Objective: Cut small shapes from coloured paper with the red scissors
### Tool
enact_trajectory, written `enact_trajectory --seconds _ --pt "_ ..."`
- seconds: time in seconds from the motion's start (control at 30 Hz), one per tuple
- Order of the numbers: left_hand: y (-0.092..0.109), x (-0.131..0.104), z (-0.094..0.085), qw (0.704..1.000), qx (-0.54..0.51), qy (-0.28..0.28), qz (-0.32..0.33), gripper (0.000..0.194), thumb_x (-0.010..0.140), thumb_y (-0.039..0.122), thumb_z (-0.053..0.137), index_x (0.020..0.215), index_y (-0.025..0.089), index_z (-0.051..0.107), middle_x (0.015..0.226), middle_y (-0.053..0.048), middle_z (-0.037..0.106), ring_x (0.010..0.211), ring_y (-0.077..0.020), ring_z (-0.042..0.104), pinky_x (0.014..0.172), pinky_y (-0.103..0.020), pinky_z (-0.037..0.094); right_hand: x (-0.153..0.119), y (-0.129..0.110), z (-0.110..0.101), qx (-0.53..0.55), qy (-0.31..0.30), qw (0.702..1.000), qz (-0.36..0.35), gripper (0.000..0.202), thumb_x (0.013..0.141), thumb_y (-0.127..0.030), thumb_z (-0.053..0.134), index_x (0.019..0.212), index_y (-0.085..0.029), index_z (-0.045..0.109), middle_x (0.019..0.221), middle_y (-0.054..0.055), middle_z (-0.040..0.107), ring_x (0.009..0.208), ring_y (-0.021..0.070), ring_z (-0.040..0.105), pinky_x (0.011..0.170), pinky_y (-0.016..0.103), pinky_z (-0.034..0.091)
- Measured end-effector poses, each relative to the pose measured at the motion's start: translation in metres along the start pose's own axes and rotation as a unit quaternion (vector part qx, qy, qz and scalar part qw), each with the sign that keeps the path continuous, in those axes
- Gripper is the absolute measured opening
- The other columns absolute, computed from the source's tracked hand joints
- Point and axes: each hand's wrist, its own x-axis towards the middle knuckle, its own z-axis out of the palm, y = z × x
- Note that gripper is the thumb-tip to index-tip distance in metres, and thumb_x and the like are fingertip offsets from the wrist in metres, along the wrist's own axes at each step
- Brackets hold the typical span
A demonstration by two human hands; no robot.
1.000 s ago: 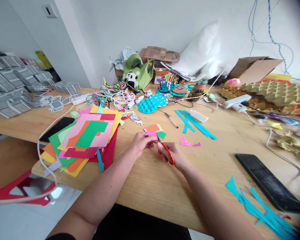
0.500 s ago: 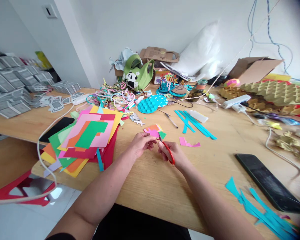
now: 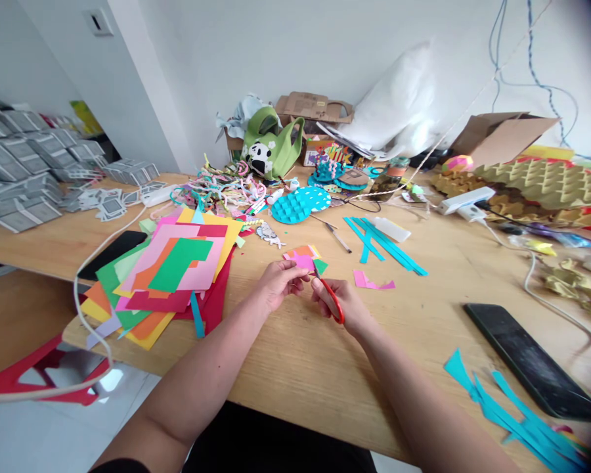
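Red-handled scissors (image 3: pixel 335 303) are held in my right hand (image 3: pixel 342 303), their blades pointing up and left toward the small paper pieces. My left hand (image 3: pixel 283 284) is just to the left, thumb and fingertips pinched near the blade tips; what they hold is too small to make out. Right behind the fingertips lie a magenta paper piece (image 3: pixel 303 261), an orange piece (image 3: pixel 305 250) and a green piece (image 3: pixel 321 265). A pink scrap (image 3: pixel 372 281) rests on the wooden table (image 3: pixel 295 368) to the right of them.
Stacked coloured paper (image 3: pixel 182 263) lies at the left, over part of a dark phone. Blue strips (image 3: pixel 384 246), a pen (image 3: pixel 338 238) and blue discs (image 3: pixel 295 205) are farther back. A black phone (image 3: pixel 526 358) and blue scraps (image 3: pixel 517 420) lie at the right.
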Motion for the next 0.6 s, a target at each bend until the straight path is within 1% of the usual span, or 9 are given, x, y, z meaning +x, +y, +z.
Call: enact_trajectory --seconds 0.13,0.2,0.33,0.4,0.47,0.53,0.6 --pt "-0.001 0.000 0.001 1.000 -0.004 0.004 0.010 0.021 0.059 0.024 0.076 0.070 0.011 0.064 0.062 -0.001 0.062 0.044 -0.0056 0.050 0.042 -0.019 0.035 -0.001 0.000 0.000 -0.003 0.002 1.000 0.000 0.060 0.075 -0.074 0.047 0.058 -0.017 0.052 0.041 -0.002 0.047 0.035 0.0072 0.035 0.036 0.021 0.023" --pt "-0.001 0.000 0.001 1.000 -0.006 0.012 0.015 0.021 0.059 0.025 0.076 0.070 0.012 0.063 0.063 -0.001 0.063 0.045 -0.0059 0.051 0.043 -0.019 0.036 -0.002 0.000 0.000 -0.004 -0.007 1.000 -0.001 0.059 0.076 -0.073 0.046 0.060 -0.016 0.054 0.042 -0.001 0.049 0.037 0.0078 0.037 0.038 0.021 0.025" --pt "0.002 0.002 -0.001 0.999 -0.012 0.042 0.033 0.021 0.060 0.027 0.075 0.071 0.013 0.063 0.069 -0.003 0.066 0.049 -0.0062 0.053 0.045 -0.019 0.039 -0.004 -0.002 -0.001 -0.014 -0.064 0.998 -0.004 0.059 0.080 -0.070 0.045 0.064 -0.015 0.057 0.046 0.000 0.053 0.041 0.0086 0.042 0.042 0.021 0.030" --pt "0.005 0.004 -0.005 0.996 -0.007 0.064 0.058 0.020 0.060 0.026 0.075 0.070 0.013 0.064 0.070 -0.003 0.066 0.053 -0.0073 0.054 0.048 -0.019 0.041 -0.006 -0.004 -0.003 -0.019 -0.092 0.996 0.001 0.058 0.080 -0.070 0.045 0.065 -0.015 0.058 0.047 0.000 0.053 0.042 0.0086 0.042 0.042 0.021 0.030" --pt "0.008 0.008 -0.011 0.992 0.011 0.087 0.093 0.017 0.059 0.024 0.074 0.066 0.012 0.063 0.065 -0.002 0.064 0.056 -0.0083 0.055 0.054 -0.020 0.044 -0.007 -0.007 -0.004 -0.026 -0.106 0.994 0.010 0.059 0.078 -0.071 0.045 0.065 -0.015 0.057 0.046 -0.001 0.052 0.041 0.0084 0.042 0.041 0.021 0.029" --pt "0.011 0.011 -0.016 0.986 0.035 0.099 0.126 0.016 0.058 0.022 0.073 0.060 0.012 0.062 0.059 -0.001 0.061 0.057 -0.0084 0.055 0.061 -0.022 0.046 -0.007 -0.009 -0.005 -0.036 -0.106 0.994 0.014 0.060 0.077 -0.073 0.045 0.064 -0.015 0.056 0.046 -0.001 0.051 0.041 0.0081 0.041 0.041 0.020 0.030" --pt "0.012 0.013 -0.020 0.985 0.049 0.092 0.139 0.015 0.058 0.022 0.072 0.059 0.012 0.062 0.058 -0.001 0.061 0.058 -0.0092 0.055 0.065 -0.023 0.046 -0.007 -0.009 -0.005 -0.041 -0.096 0.994 0.015 0.061 0.077 -0.073 0.045 0.063 -0.015 0.055 0.045 -0.001 0.051 0.040 0.0078 0.041 0.041 0.020 0.030"
